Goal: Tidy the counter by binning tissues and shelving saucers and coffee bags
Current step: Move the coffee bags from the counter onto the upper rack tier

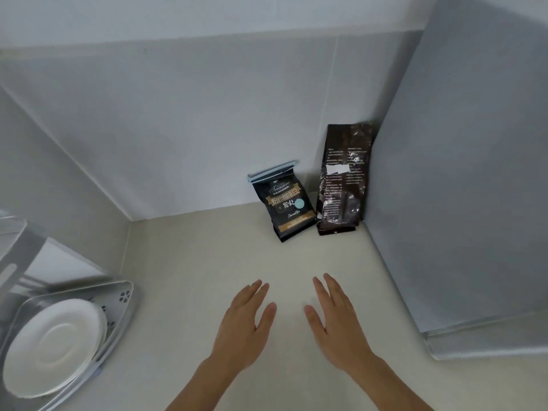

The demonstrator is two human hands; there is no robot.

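Hands, left hand (243, 327) and right hand (335, 324), hover flat, fingers spread, holding nothing. Beyond their fingertips two coffee bags stand upright: small bag (284, 203), tall bag (344, 179). Saucers (53, 345) lie left.

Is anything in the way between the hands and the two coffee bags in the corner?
No. The left hand and right hand are open and empty. Only bare counter lies between them and the small coffee bag and tall coffee bag.
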